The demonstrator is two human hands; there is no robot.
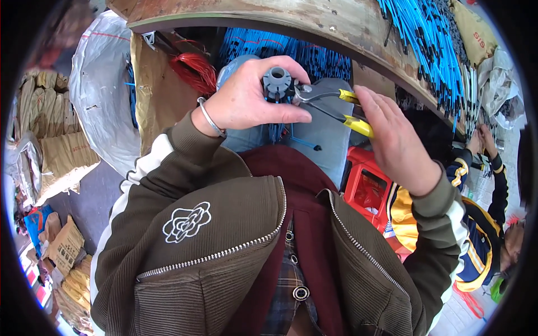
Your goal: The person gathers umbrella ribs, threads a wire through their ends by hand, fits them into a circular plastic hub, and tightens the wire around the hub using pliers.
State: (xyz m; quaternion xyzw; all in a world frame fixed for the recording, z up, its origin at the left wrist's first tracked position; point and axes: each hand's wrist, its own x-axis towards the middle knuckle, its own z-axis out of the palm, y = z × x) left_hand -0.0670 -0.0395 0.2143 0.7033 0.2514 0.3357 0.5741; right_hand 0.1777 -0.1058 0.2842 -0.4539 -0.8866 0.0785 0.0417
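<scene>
A grey round part [277, 84], hollow at its centre and notched around its rim, is held above the lap by the left hand [249, 95]. It is pinched between the thumb, set along its near side, and the fingers curled round its far side. A metal bracelet [210, 117] is worn on the left wrist.

A pair of pliers [302, 94] with yellow grips is held by the right hand [395, 134]. The fingers are laid out nearly straight over the grip ends, and the handles are parted; how firmly they are squeezed cannot be told. The head of the pliers is placed at the right side of the part; its bite is hidden.

Blue strips [428, 56] with black ends are piled on the wooden bench [314, 19], and more are seen beneath it. A red bundle [194, 73] is noted beyond the left wrist.

Printing is borne by a cardboard box [66, 245] at the left and a tan sack [476, 33] at the upper right. Fainter marks are found on brown paper packs [67, 159]. A stitched flower outline [188, 222] is carried on the jacket.
</scene>
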